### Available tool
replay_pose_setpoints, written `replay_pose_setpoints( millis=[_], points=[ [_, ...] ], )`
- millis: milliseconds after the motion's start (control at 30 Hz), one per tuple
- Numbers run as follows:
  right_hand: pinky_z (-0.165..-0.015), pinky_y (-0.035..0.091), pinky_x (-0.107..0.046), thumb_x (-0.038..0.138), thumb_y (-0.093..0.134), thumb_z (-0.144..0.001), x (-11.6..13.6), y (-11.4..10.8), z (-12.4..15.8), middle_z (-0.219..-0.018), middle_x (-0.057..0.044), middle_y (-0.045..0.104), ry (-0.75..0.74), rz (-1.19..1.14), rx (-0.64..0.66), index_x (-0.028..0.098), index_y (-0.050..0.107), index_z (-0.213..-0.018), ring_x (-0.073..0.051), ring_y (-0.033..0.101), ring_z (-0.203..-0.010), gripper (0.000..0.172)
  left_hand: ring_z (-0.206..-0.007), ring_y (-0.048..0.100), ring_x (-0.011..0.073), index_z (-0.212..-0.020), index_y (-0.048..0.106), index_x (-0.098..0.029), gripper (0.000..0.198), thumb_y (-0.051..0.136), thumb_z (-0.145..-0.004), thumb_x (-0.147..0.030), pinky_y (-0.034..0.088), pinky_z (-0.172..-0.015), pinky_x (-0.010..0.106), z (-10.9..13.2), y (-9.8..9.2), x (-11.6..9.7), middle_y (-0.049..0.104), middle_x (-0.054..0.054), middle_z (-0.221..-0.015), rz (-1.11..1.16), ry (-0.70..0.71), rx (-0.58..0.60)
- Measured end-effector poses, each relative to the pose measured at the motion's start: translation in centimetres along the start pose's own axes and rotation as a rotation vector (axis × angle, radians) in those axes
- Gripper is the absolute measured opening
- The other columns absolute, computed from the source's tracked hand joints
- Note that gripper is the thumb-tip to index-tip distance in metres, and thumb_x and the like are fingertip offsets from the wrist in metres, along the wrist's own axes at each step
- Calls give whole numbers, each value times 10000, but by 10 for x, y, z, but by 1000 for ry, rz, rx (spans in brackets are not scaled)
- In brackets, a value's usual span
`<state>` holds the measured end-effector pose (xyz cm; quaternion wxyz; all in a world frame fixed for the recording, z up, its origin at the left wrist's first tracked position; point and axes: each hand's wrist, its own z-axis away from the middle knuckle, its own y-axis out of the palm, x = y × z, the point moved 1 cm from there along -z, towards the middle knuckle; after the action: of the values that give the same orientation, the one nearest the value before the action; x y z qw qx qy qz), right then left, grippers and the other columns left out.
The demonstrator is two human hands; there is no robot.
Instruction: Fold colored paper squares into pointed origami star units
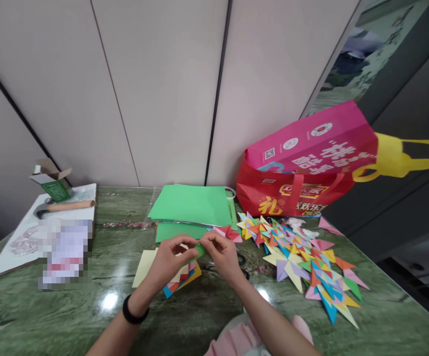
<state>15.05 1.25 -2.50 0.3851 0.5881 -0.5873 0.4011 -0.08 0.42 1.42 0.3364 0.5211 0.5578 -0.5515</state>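
In the head view, the fingers of your left hand (pixel 173 254) and right hand (pixel 223 252) both pinch a small folded green paper (pixel 200 251), held between them over the marbled surface (pixel 125 316). Cream paper (pixel 144 267) lies below your left hand, black-handled scissors (pixel 242 258) partly hidden beside your right. Green sheets (pixel 192 203) lie just beyond; pointed folded-paper pieces (pixel 292 257) spread rightward.

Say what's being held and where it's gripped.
A small piece of green paper, pinched at its left side by the left hand and at its right by the right hand.
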Motion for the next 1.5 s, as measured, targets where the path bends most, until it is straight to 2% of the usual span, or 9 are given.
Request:
replay_pose_setpoints(
  millis=[367, 633, 833, 933, 1033, 1200, 1267, 1367, 1500],
  points=[
    [-685, 481, -287, 235, 637, -741, 2, 0, 3, -817, -52, 653, -67, 35, 89, 191, 664, -836, -178, 595, -785, 109, -641, 589, 146, -641, 696, -190, 46, 679, -663, -226, 445, -617, 241, -1, -6, 7, 660, 12, -661, -156, 158, -129],
    [-592, 489, -259, 239, 702, -656, -2, 2, 2, -715, -23, 653, 104, -81, 20, 176, 660, -754, -147, 595, -637, 124, -509, 550, 117, -626, 635, -154, 164, 680, -655, -308, 446, -521, 221, -2, -2, 8, 599, -21, -524, 136, -172, -11],
    [-419, 448, -219, 321, 765, -557, -8, 1, -2, -574, 15, 617, 316, -197, -10, 157, 650, -715, -104, 535, -431, 256, -504, 567, 125, -628, 621, -150, 194, 708, -611, -323, 477, -508, 232, -4, 1, 13, 609, -20, -546, 173, -203, -40],
    [-486, 502, -246, 408, 744, -583, -9, 2, -4, -622, -5, 643, 346, -234, -62, 164, 637, -766, -137, 594, -529, 323, -507, 572, 133, -623, 636, -157, 149, 672, -656, -298, 478, -502, 243, -4, -5, 13, 642, 11, -607, 38, -86, -156],
    [-456, 492, -246, 541, 644, -652, -10, 4, -4, -550, 5, 621, 460, -320, 13, 166, 607, -780, -131, 584, -472, 399, -677, 620, 169, -644, 662, -181, 100, 631, -713, -247, 507, -648, 284, -1, -10, 12, 675, 45, -745, -195, 211, -311],
    [-532, 503, -240, 438, 738, -590, -9, 5, -2, -579, 36, 616, 493, -456, 73, 168, 585, -879, -113, 598, -494, 425, -844, 635, 190, -732, 696, -219, 144, 565, -780, -182, 509, -746, 310, 2, -4, 18, 688, 73, -920, -403, 475, -131],
    [-543, 494, -228, 350, 778, -552, -8, 3, -3, -560, 62, 588, 441, -421, 34, 171, 578, -903, -104, 588, -496, 442, -916, 627, 208, -795, 695, -220, 101, 617, -745, -180, 501, -805, 341, 2, -1, 20, 679, 83, -1002, -380, 427, -105],
    [-546, 494, -245, 321, 756, -579, -8, 2, -4, -570, 57, 575, 367, -339, 17, 176, 577, -900, -119, 585, -523, 395, -933, 630, 224, -975, 649, -223, 333, 710, -648, -201, 506, -820, 370, -1, -1, 21, 677, 73, -1021, -263, 242, -182],
    [-542, 492, -254, 277, 709, -619, -12, 3, -4, -572, 54, 561, 305, -251, 24, 171, 580, -894, -121, 571, -523, 322, -646, 665, 197, -934, 629, -156, 387, 738, -571, -233, 545, -558, 296, -5, -3, 20, 687, 24, -738, -53, -111, -149]
  ],
)
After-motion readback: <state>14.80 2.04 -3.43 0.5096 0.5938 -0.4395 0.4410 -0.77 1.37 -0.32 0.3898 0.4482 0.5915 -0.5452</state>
